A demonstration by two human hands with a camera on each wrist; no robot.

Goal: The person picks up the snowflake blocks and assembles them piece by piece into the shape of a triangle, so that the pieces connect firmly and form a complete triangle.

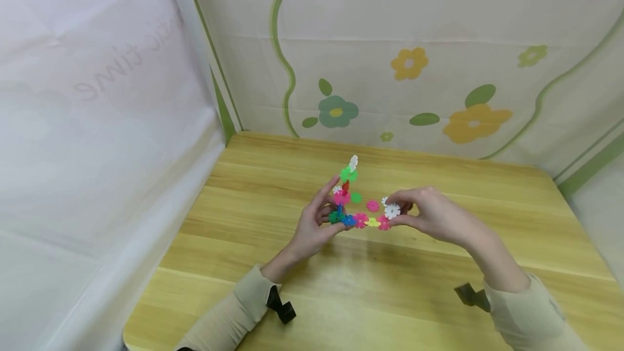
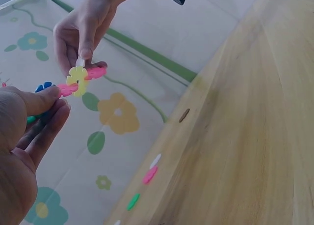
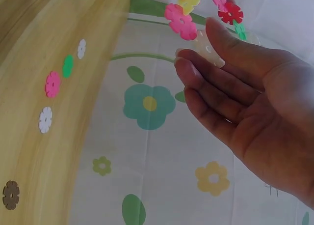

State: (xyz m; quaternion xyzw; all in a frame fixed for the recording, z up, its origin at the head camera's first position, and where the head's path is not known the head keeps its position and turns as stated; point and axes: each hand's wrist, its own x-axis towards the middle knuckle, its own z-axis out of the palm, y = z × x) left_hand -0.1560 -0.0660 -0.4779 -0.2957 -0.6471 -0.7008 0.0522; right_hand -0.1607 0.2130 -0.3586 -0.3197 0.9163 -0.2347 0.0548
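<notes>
Okay, so your left hand is gripping the flower-disc chain, just below and right of centre in the head view, thumb over the blue disc and fingers behind. Your right hand, right of it, pinches a white disc between thumb and fingers at the chain's right end. That disc meets the end pink disc; whether it's slotted in, you can't tell. Leftward from there run a yellow disc, another pink one and the blue, then the chain bends up the frame past your left fingers: pink, a red disc, a bright green disc, and a white top disc, tilted. The chain is held up off the wooden table. Loose pieces lie flat on that surface; in the right-wrist view they string down the left side: a small white disc at the top, then a loose green disc, a loose pink disc, a second loose white disc, and a brown disc at lower left, well apart from the others. Printed cloth fills the top of your head view; beige sleeves come in from the bottom.
</notes>
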